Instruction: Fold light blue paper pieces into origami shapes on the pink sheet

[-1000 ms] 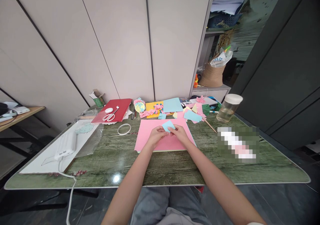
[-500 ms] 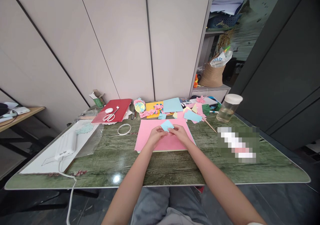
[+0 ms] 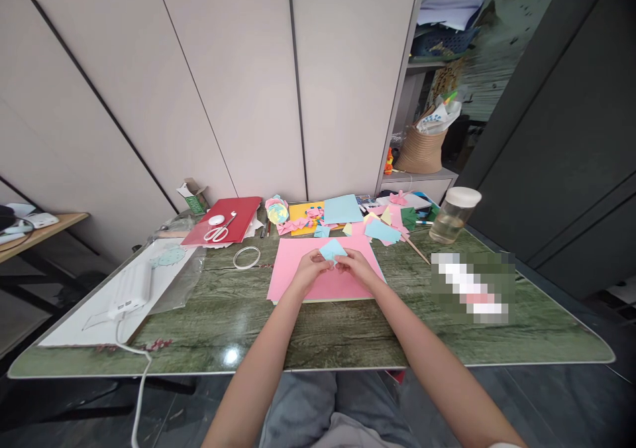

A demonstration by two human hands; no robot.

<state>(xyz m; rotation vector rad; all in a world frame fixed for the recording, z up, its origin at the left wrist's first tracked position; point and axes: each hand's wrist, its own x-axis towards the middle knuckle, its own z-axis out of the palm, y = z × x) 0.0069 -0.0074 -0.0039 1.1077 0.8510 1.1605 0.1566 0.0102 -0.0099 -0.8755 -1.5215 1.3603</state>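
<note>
A small light-blue paper piece (image 3: 332,249) is held between both hands, over a stack of pink sheets (image 3: 293,256) lying near the middle of the table. My left hand (image 3: 310,269) pinches its lower left edge with thumb and fingers. On the other side, my right hand (image 3: 356,266) grips the lower right edge. The fingertips of the two hands are close to each other, and they cover the bottom of the paper. Behind the pink stack lie a larger light-blue sheet (image 3: 344,209) and a small blue piece (image 3: 322,232).
Scissors (image 3: 216,233) and a red folder (image 3: 241,216) lie back left, a tape ring (image 3: 247,258) nearer. A power bank (image 3: 132,289) rests on white board at left. To the right stand a lidded bottle (image 3: 451,216) and coloured paper scraps (image 3: 383,230).
The fingertips have shifted slightly on the small blue paper, and its lower part looks a little different. Both hands stay in nearly the same place.
</note>
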